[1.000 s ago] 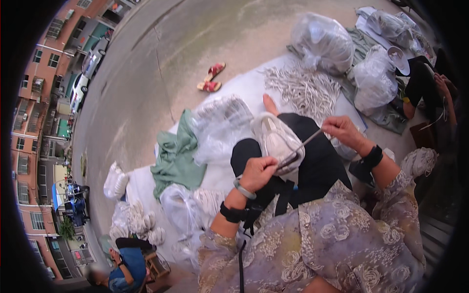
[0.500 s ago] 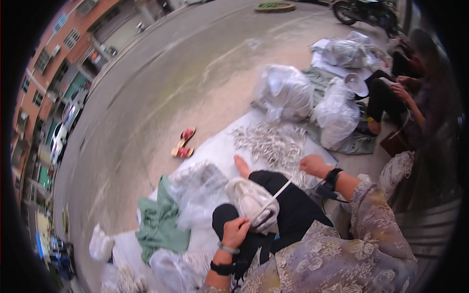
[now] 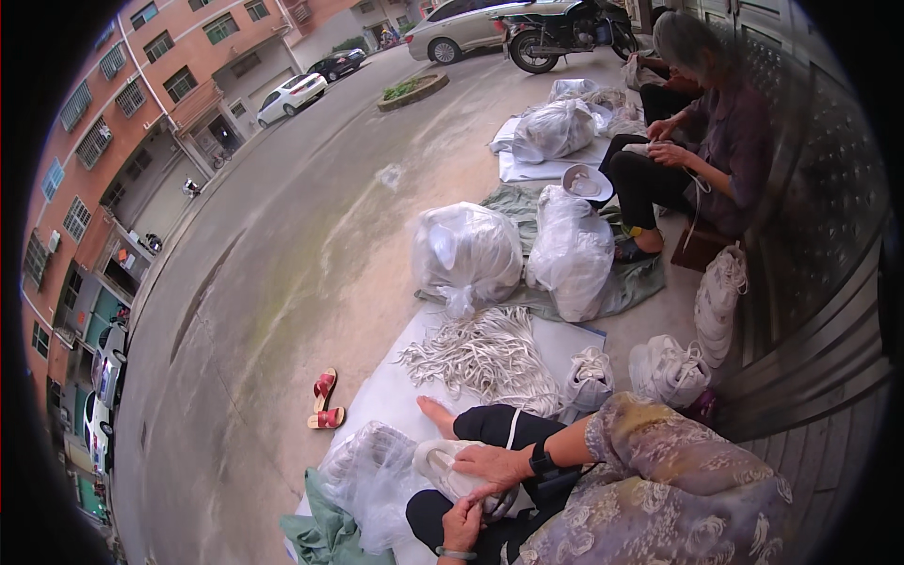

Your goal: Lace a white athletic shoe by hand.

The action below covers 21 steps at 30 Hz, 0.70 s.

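A white sneaker [image 3: 438, 459] rests on my lap between my black-trousered legs. My right hand [image 3: 492, 465] lies across the shoe, its fingers curled over the upper and reaching toward my left hand. At the shoe's near side my left hand [image 3: 462, 524] is closed in a pinch; what its fingertips hold is hidden. A white shoelace [image 3: 513, 428] stands up beside my right wrist, over the dark trouser leg. Past my bare foot, a heap of loose white laces [image 3: 485, 358] covers part of the white sheet [image 3: 381, 395].
White sneakers [image 3: 590, 377] and stacked shoes [image 3: 720, 301] stand at my right. Stuffed clear bags [image 3: 468, 252] lie ahead. A seated person [image 3: 725, 141] handles a shoe at the far right. Red sandals [image 3: 325, 400], green cloth [image 3: 330, 523] and clear plastic [image 3: 381, 485] lie leftward.
My right hand has come down and left from the stretched lace onto the shoe, close to my left hand. The lace now hangs slack. The view has swung to the right.
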Tool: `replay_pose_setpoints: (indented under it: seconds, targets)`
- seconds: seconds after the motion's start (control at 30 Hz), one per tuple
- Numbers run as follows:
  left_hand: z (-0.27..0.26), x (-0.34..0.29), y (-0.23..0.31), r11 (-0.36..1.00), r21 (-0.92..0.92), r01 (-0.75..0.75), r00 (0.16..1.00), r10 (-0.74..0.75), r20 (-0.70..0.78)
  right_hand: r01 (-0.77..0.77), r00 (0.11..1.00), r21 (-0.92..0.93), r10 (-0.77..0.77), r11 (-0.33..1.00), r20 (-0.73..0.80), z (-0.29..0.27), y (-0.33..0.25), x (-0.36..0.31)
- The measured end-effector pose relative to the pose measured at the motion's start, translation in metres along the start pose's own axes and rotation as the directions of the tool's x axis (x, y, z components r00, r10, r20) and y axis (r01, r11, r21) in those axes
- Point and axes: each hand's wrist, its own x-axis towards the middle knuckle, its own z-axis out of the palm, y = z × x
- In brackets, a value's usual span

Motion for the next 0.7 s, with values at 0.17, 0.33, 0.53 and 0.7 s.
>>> replay_pose_setpoints:
  seconds: [0.17,0.33,0.53,0.7]
  targets:
    - [0.014,-0.003,-0.007,0.997,0.073,-0.032,0.999,0.032,0.008,0.090,0.995,-0.021,-0.091,0.996,-0.029,-0.004,0.000,-0.016]
    - [0.013,0.002,-0.021,0.995,-0.077,-0.057,0.997,0.052,-0.063,0.016,0.997,-0.168,-0.002,0.986,0.079,-0.002,-0.008,-0.010]
    - [0.013,-0.001,-0.039,0.996,-0.002,-0.094,0.981,0.092,-0.172,-0.046,0.999,-0.131,0.045,0.990,-0.011,0.011,-0.012,-0.004]
    - [0.015,-0.002,-0.047,0.999,0.042,-0.035,0.985,0.042,-0.170,-0.039,0.998,-0.126,0.044,0.991,0.038,0.009,-0.014,-0.007]
